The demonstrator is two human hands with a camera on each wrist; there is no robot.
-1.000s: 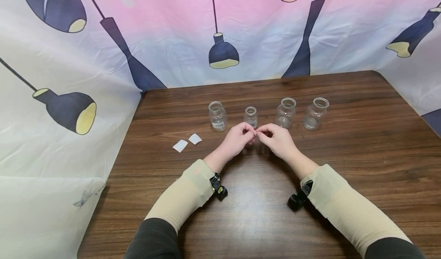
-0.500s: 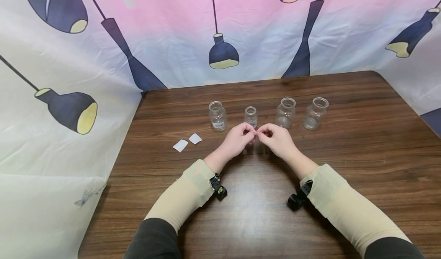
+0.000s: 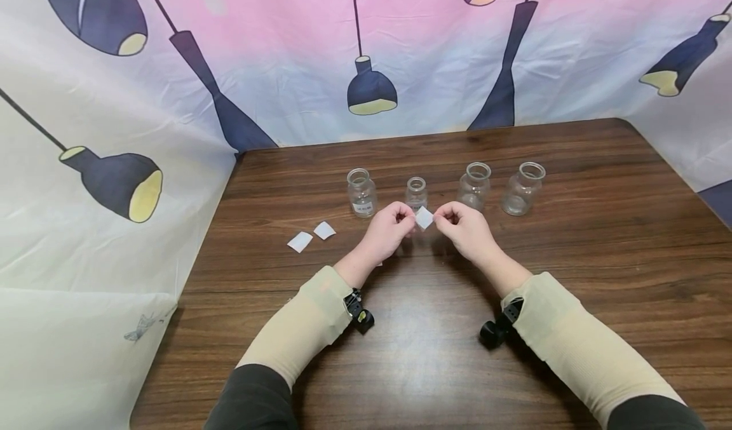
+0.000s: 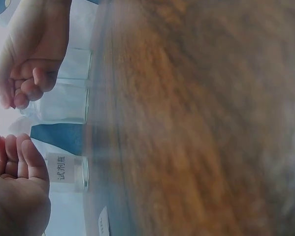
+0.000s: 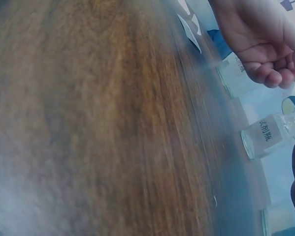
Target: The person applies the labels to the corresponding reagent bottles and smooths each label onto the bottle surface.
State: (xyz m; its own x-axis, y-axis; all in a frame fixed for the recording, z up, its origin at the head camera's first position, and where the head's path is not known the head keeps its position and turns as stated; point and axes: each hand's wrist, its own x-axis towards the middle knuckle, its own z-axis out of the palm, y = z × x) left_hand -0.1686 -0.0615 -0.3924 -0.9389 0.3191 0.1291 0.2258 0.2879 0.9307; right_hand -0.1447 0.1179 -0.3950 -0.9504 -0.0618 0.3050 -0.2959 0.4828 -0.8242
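Note:
A small white square label (image 3: 424, 218) is stretched between my two hands, standing on one corner in the head view. My left hand (image 3: 391, 232) pinches its left corner with thumb and forefinger. At the opposite corner, the thumb and forefinger of my right hand (image 3: 466, 232) pinch too. Just behind the fingers stands a small clear glass jar (image 3: 416, 190) bearing a white printed label (image 5: 266, 130). To its left is a larger glass jar (image 3: 361, 188), also labelled. The other fingers of both hands curl inward in the wrist views.
Two more glass jars, one (image 3: 473, 182) behind my right hand and another (image 3: 523, 188) farther right, show no label. Two white paper pieces (image 3: 300, 242) lie on the brown wooden table (image 3: 423, 366) at left. A white scrap (image 3: 380, 264) peeks out beside my left wrist.
My hands, fingertips together before, have drawn slightly apart, and the white label now shows between them. A white scrap has come into sight by the left wrist. The jars stay put.

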